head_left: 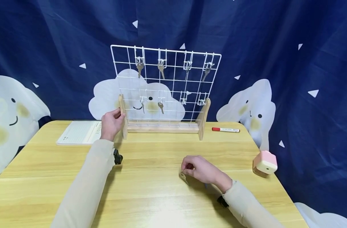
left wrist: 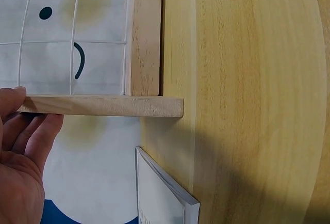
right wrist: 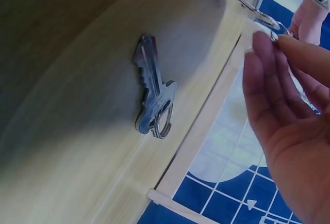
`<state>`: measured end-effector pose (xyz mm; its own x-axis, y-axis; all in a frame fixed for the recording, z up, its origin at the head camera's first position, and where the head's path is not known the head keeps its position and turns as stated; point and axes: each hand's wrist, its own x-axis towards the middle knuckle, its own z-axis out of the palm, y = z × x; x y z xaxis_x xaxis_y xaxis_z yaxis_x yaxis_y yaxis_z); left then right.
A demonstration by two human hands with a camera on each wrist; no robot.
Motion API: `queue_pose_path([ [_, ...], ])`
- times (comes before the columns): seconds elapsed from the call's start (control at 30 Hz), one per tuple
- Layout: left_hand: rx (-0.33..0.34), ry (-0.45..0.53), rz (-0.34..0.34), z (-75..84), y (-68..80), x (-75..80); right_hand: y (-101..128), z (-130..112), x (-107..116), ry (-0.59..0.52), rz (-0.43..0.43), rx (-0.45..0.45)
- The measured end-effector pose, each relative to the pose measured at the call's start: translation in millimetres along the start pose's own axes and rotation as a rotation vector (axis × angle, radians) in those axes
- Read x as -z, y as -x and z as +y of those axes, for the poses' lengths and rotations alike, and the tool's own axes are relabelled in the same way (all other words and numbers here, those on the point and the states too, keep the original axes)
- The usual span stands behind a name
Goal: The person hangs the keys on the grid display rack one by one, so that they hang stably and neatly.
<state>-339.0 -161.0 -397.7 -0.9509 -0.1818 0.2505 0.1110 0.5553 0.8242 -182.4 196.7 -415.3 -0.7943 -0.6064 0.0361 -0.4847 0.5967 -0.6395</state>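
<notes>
On the tabletop [head_left: 150, 190], right hand [head_left: 201, 171] pinching one key [right wrist: 252, 7], left hand [head_left: 112, 122] gripping the rack post [head_left: 122, 117]; could drop from so slight a fingertip hold.

Light wooden table [head_left: 150, 196] carries wire-grid key rack [head_left: 164, 126], notebook [head_left: 79, 132], red marker [head_left: 226, 129], pink block [head_left: 265, 163], loose key [right wrist: 153, 98].

My arms wear pale beige long sleeves [head_left: 85, 186], each wrist carrying a small black strapped camera mount [head_left: 117, 157].
</notes>
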Motion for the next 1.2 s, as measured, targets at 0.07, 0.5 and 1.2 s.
queue_pose_path([
  [0.07,0.004,-0.006,-0.003,-0.2,0.2,0.0,1,-1,1,-0.024,0.039,0.015],
  [0.5,-0.004,-0.009,-0.006,-2.3,-0.2,-0.3,1,-3,13,-0.099,0.188,0.088],
  [1.2,-0.012,-0.009,-0.002,-3.2,-2.8,-0.7,-17,-11,35,-0.044,0.359,0.032],
])
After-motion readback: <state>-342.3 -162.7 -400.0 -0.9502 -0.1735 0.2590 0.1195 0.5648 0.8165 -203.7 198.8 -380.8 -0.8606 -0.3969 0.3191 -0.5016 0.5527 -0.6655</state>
